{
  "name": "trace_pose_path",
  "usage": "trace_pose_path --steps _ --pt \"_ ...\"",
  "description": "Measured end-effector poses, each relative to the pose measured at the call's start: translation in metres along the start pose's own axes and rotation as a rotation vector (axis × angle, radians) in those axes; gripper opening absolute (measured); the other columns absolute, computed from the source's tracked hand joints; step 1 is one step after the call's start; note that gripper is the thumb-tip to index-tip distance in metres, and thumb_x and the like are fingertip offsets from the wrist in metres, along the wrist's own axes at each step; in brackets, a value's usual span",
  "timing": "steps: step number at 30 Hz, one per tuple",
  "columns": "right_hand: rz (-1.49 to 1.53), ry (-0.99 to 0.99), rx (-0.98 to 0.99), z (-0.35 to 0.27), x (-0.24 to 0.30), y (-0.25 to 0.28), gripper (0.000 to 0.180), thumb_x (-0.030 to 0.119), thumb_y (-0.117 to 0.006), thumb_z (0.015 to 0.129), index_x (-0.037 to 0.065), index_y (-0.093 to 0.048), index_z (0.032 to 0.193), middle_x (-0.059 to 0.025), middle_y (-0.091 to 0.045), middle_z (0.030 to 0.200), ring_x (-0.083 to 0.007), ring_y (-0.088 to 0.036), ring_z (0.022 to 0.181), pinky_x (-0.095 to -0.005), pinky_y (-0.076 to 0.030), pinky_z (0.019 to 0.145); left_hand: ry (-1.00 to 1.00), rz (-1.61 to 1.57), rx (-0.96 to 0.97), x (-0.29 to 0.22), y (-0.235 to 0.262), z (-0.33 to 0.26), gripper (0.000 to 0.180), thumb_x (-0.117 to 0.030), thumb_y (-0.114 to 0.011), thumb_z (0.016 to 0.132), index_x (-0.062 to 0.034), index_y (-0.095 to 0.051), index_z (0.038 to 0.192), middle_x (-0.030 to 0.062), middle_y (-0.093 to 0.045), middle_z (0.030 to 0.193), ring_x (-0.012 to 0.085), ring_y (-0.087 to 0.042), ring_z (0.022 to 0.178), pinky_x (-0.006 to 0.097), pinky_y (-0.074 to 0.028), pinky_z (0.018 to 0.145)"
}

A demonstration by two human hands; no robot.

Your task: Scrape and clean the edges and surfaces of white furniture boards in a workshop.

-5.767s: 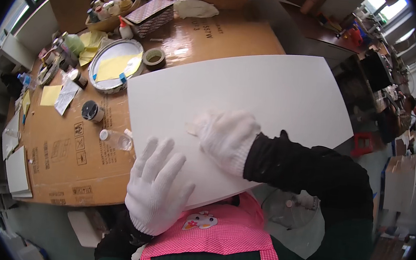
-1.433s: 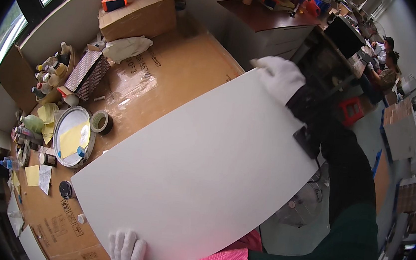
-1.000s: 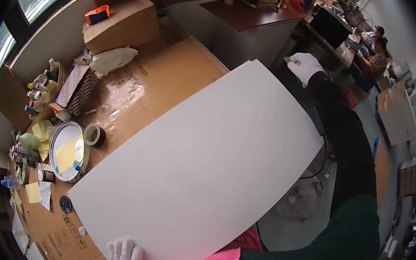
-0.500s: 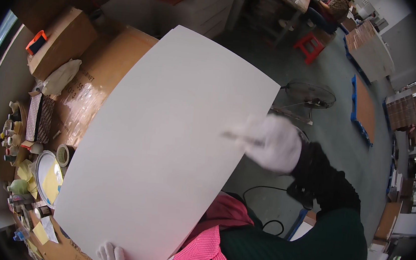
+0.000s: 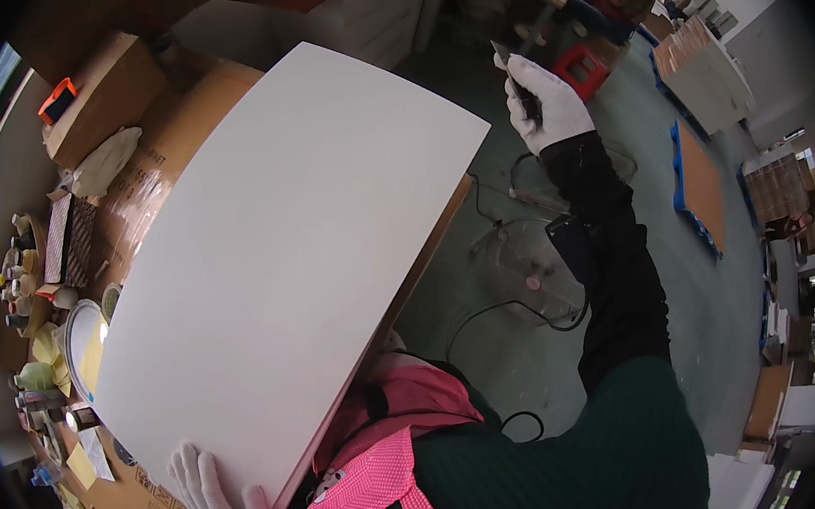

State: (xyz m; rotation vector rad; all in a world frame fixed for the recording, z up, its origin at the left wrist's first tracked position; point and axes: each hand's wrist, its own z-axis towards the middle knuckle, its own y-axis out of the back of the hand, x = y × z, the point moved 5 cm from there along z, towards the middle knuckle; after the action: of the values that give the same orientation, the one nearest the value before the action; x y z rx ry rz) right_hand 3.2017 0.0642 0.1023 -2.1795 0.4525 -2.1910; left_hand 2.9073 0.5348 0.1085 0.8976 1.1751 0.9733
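Observation:
A large white board (image 5: 284, 262) lies over a cardboard-covered table (image 5: 154, 186). My left hand (image 5: 213, 491), in a white glove, rests flat at the board's near corner with fingers spread. My right hand (image 5: 545, 101), also gloved, is raised off the board beyond its far right corner. It grips a small dark flat tool (image 5: 514, 64) whose tip sticks out above the fingers. My right arm wears a dark sleeve. A pink checked apron (image 5: 386, 478) covers my front.
A cardboard box (image 5: 99, 92) with an orange object on top, a round tray (image 5: 81, 361) with yellow paper, jars and a tape roll crowd the table's left. On the floor to the right are a clear chair (image 5: 538, 272), cables, a red stool (image 5: 582, 67) and blue-edged boards (image 5: 699, 184).
My right hand left the board's surface and rose to the far right, now holding a small dark tool. The view swung right toward the floor. My left hand stays at the near corner.

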Motion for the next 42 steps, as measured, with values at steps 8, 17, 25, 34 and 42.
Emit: trace_pose_path --steps 8,17,25,34,42 --pt "0.508 -0.297 0.279 -0.025 0.0 -0.072 0.025 0.021 -0.059 0.094 0.001 -0.062 0.108 -0.0017 -0.056 0.073 -0.0084 -0.049 0.053 -0.0187 -0.036 0.041 0.027 -0.085 -0.073 0.015 0.001 -0.02 0.045 -0.018 -0.062 0.084 0.0043 -0.054 0.122 0.024 -0.05 0.134 0.0396 -0.046 0.126 0.051 -0.031 0.108" --pt "-1.228 0.531 0.218 -0.071 -0.005 -0.108 0.026 0.02 -0.063 0.085 0.005 -0.069 0.104 -0.0125 -0.068 0.087 -0.0236 -0.066 0.08 -0.033 -0.052 0.074 0.339 -0.571 -0.502 0.084 0.005 -0.066 0.047 -0.021 -0.042 0.098 0.01 -0.044 0.132 0.0294 -0.038 0.142 0.0366 -0.038 0.133 0.045 -0.027 0.111" --pt "-1.556 0.784 0.264 -0.162 -0.036 -0.141 0.022 0.019 -0.059 0.087 0.013 -0.063 0.108 -0.0115 -0.062 0.092 -0.0332 -0.063 0.077 -0.0418 -0.051 0.065 0.686 -1.015 -0.416 0.088 -0.035 -0.077 0.062 -0.021 -0.043 0.099 0.0045 -0.017 0.149 0.0163 -0.032 0.148 0.0217 -0.035 0.132 0.033 -0.026 0.11" --pt "-1.383 0.906 0.606 -0.3 -0.063 -0.239 0.032 0.011 -0.056 0.082 0.002 -0.06 0.113 -0.0081 -0.057 0.082 -0.0224 -0.062 0.062 -0.0324 -0.05 0.049 0.586 -1.023 -0.485 0.102 -0.053 -0.093 0.057 -0.02 -0.042 0.1 0.0054 -0.022 0.147 0.0171 -0.033 0.148 0.0206 -0.041 0.128 0.03 -0.031 0.107" --pt "-0.684 0.613 0.768 -0.325 -0.071 -0.269 0.011 0.011 -0.061 0.084 0.005 -0.067 0.09 -0.0055 -0.062 0.073 -0.0207 -0.065 0.068 -0.0282 -0.052 0.064 0.596 -0.837 -0.527 0.103 -0.052 -0.096 0.05 -0.019 -0.042 0.101 0.0059 -0.031 0.144 0.0184 -0.032 0.15 0.0243 -0.041 0.129 0.035 -0.033 0.108"
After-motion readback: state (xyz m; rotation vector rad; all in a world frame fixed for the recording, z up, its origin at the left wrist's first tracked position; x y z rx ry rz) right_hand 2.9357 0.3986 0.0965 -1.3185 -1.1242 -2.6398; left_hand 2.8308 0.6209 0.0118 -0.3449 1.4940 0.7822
